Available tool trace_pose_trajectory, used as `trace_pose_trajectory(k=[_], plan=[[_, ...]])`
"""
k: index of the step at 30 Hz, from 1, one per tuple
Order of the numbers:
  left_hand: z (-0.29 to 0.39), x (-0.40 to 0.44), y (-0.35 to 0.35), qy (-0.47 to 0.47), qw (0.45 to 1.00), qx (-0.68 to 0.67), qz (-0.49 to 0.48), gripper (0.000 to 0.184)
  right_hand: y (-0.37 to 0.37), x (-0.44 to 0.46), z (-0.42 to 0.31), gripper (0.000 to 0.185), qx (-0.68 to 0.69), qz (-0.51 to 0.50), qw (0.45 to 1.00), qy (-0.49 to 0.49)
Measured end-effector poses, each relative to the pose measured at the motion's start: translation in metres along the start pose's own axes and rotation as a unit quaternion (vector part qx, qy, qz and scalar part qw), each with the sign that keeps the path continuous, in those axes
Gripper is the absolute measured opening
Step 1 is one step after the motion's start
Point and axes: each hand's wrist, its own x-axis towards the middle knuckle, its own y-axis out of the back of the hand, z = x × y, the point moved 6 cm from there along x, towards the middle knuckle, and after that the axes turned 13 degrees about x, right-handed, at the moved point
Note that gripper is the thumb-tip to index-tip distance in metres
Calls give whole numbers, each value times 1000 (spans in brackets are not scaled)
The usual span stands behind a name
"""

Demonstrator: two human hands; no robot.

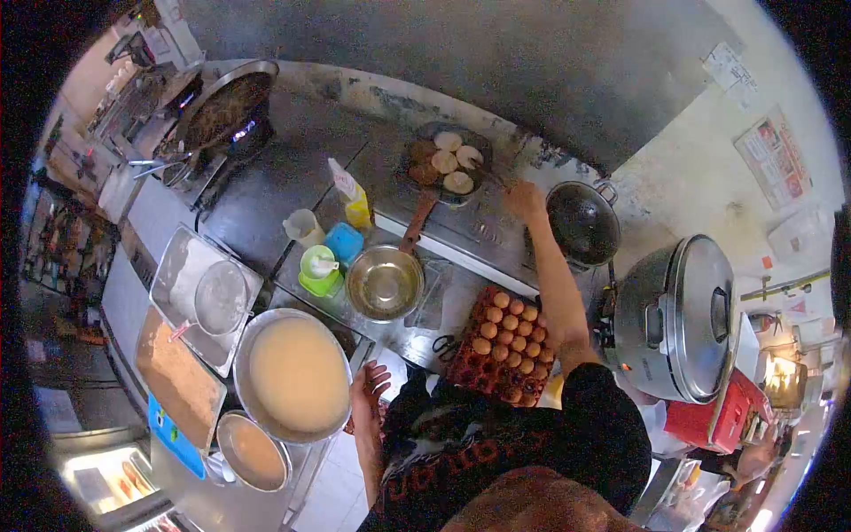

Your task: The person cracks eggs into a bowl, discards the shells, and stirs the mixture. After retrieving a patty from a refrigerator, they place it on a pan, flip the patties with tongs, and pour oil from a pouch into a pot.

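Observation:
My right hand (525,202) is closed around a thin cooking utensil (496,177); whether it is tongs or a spatula I cannot make out. Its far end reaches among round white pieces (445,161) in a dark frying pan (461,199). Browner pieces (424,162) lie on the pan's left side, and its wooden handle (417,224) points toward me. Low beside my body, my left hand (370,387) hangs with fingers apart and nothing in it. Nearest to it is a big metal bowl of pale batter (300,375).
Brown eggs (508,337) fill a red tray under my right forearm. A metal bowl (385,282), green container (320,271) and yellow-filled bag (356,208) stand mid-counter. A black pot (582,223) and large cooker (669,319) are right; a wok (226,111) is left.

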Motion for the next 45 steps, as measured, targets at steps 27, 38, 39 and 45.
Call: trace_pose_trajectory(k=[27, 38, 39, 45], plan=[[-12, 2, 18, -4, 1000, -27, 2, 46, 39, -48, -46, 35, -47, 6, 995, 83], [-13, 4, 15, 13, 1000, -17, 4, 45, 26, 5, -12, 37, -109, -90, 955, 260], [-13, 2, 15, 10, 1000, -16, 12, 46, 35, 1, -23, 37, -109, -110, 962, 227], [-10, -1, 22, 12, 999, -9, 33, 46, 42, -12, -27, 42, -127, -103, 980, 115]])
